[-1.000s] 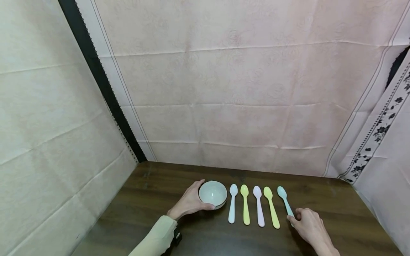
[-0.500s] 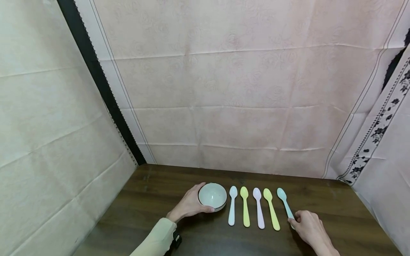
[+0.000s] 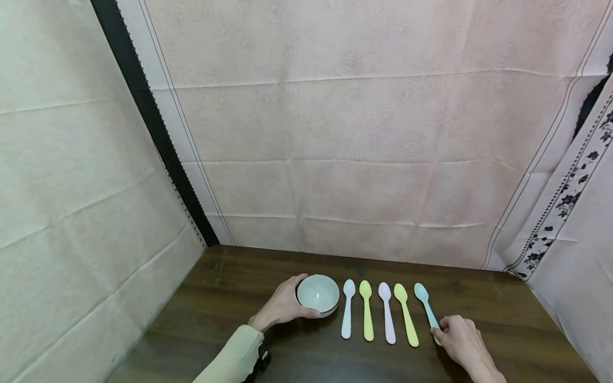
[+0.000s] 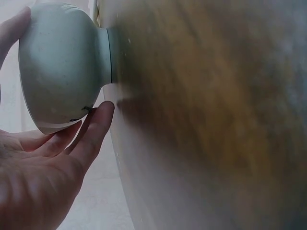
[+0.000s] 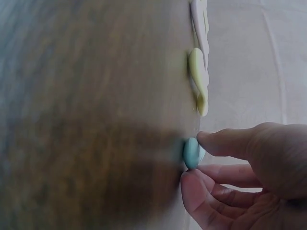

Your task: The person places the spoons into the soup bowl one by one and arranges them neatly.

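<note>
My left hand [image 3: 281, 304] holds a small pale green bowl [image 3: 318, 292] from its left side, thumb at the near rim. In the left wrist view the bowl [image 4: 62, 62] stands upright on its foot, with fingers curved along its wall. At the right end of a row of spoons, my right hand [image 3: 463, 340] pinches the handle end of a turquoise spoon [image 3: 426, 301]. The right wrist view shows that handle end [image 5: 191, 153] between thumb and fingertips, low at the tabletop.
Between the bowl and the turquoise spoon lie a pale blue spoon [image 3: 347, 308], a yellow spoon [image 3: 367, 311], a lilac spoon [image 3: 387, 314] and a yellow-green spoon [image 3: 406, 314], bowls pointing away. Hanging cloth [image 3: 354, 159] closes off the back and sides of the dark wooden table [image 3: 306, 351].
</note>
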Tool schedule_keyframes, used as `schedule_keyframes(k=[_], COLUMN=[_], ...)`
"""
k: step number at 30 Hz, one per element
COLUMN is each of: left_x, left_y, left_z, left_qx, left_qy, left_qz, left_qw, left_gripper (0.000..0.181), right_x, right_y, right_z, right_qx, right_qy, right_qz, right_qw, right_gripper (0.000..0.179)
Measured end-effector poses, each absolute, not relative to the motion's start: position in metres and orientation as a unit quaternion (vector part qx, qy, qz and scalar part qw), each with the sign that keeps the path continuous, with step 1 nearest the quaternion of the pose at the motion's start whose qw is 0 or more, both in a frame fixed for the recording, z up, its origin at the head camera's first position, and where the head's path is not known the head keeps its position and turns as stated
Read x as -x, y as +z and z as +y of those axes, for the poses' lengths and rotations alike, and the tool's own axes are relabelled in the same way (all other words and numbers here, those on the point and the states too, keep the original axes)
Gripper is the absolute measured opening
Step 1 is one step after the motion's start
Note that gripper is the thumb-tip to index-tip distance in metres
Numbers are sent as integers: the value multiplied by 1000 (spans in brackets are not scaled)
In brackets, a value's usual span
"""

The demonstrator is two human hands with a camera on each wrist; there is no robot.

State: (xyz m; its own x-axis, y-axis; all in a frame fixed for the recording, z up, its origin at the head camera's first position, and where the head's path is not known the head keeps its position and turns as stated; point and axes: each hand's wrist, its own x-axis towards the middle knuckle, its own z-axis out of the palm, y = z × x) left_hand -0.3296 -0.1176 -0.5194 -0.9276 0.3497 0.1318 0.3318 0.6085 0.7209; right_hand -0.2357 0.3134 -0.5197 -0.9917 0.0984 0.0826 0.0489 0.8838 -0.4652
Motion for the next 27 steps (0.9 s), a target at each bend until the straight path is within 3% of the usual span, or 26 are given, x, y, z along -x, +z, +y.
schedule_keyframes(k=[27], left_x=[331], left_y=[-518], left_z=[-119], left_qx=[-195], left_qy=[413], left_qz=[889], left_qw=[23], left_gripper=[110], right_x=[238], right_y=[-524], right_z=[310], right_qx=[65], right_qy=[280], right_qz=[-957], right_qw=[25], right_gripper=[19])
